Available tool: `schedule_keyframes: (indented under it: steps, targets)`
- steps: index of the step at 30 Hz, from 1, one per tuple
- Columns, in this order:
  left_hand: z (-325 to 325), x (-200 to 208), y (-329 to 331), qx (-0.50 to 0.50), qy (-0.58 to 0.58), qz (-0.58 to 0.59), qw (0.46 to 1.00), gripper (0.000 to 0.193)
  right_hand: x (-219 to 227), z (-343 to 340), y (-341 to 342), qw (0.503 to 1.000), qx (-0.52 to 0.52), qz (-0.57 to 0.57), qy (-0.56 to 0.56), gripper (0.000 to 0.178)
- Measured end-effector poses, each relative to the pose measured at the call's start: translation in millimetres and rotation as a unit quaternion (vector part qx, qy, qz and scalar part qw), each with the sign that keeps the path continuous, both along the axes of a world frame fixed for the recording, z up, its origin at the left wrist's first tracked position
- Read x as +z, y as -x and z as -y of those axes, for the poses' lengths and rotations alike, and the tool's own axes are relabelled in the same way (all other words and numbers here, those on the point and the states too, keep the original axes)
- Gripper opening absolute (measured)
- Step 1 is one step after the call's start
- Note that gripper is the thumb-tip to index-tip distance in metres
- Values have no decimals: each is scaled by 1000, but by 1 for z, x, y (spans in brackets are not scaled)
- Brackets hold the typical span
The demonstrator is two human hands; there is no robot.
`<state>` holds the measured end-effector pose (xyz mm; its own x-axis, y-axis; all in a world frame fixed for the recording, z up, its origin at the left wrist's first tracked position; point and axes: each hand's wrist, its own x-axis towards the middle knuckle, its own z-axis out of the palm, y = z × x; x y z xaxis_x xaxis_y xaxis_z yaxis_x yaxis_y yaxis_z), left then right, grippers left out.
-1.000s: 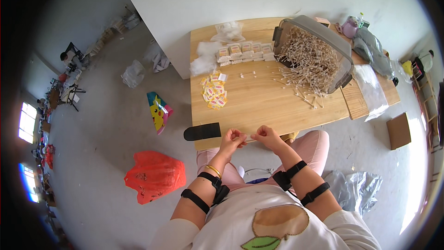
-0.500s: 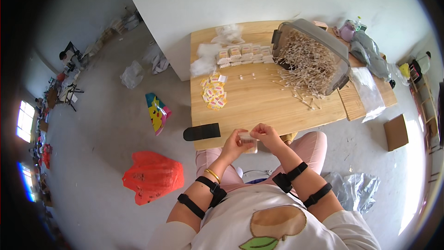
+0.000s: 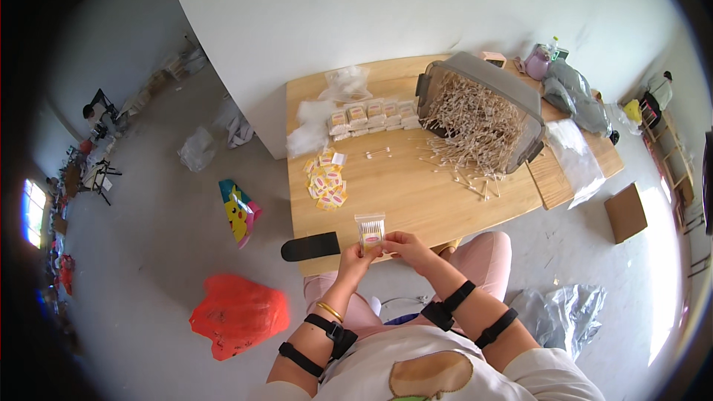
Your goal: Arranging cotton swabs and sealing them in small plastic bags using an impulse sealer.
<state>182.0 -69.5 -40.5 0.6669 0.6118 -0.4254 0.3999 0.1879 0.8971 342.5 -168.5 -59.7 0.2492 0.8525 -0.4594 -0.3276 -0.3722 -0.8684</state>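
Note:
Over the table's front edge I hold a small clear zip bag of cotton swabs point(image 3: 370, 229), upright, with a label showing at its lower part. My left hand point(image 3: 358, 258) is closed on the bag's lower left. The fingers of my right hand point(image 3: 405, 246) pinch its lower right corner. Beyond the bag, to the left, lies a loose pile of yellow-and-white label cards point(image 3: 327, 182). A few loose swabs point(image 3: 378, 153) lie mid-table. Filled swab packs point(image 3: 369, 115) are stacked in a row behind them.
A grey translucent bin point(image 3: 529, 96) lies tipped on its side, cotton swabs point(image 3: 475, 122) spilling onto the wooden table point(image 3: 445, 208). Clear plastic bags point(image 3: 310, 126) sit at back left, a black strip point(image 3: 310, 246) at the front left corner. A red bag point(image 3: 241, 319) and cardboard box point(image 3: 626, 212) are on the floor.
The bag has risen and turned upright, its label now showing. My right hand has moved from the bag's top to its lower right corner. The whole view has shifted slightly.

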Motion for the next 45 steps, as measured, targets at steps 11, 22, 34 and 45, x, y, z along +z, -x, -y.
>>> schedule_keyframes:
  steps: [11,22,34,45]
  targets:
    - [-46,-67,-6,34,30,82,996,34,18,-73,-121,964,-264,41,5,21]
    - [-56,-50,-12,69,199,17,977,29,25,-233,-244,930,-302,208,1,27]
    - [-53,-50,-15,66,188,38,979,27,6,-209,-176,794,-133,585,-101,30]
    - [-51,-50,-18,57,170,36,983,24,-20,-262,-75,662,123,721,-165,39]
